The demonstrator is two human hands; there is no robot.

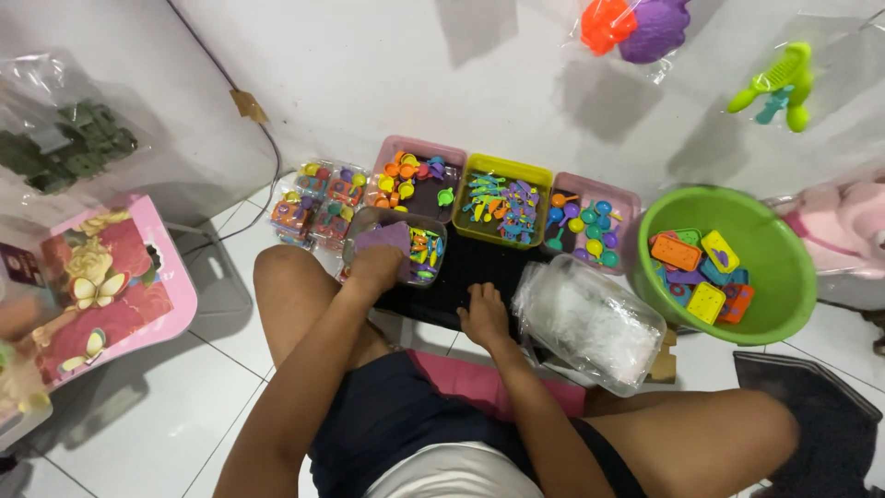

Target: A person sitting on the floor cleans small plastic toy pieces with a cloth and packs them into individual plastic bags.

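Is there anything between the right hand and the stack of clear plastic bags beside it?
Nothing visible. The right hand rests flat on the black tray, and the stack of clear plastic bags lies just to its right with only bare tray edge between. The left hand is at the clear plastic box of small toys, well aside.

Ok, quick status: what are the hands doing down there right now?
Left hand on the clear toy-filled container, grip unclear. Right hand flat on the black tray, holding nothing. Stack of clear bags just right of it.

I'm over a white tiled floor (157, 415) with plastic trays of small colourful toys (502, 207), a round green plastic basin (784, 249) and a black mat (470, 267).
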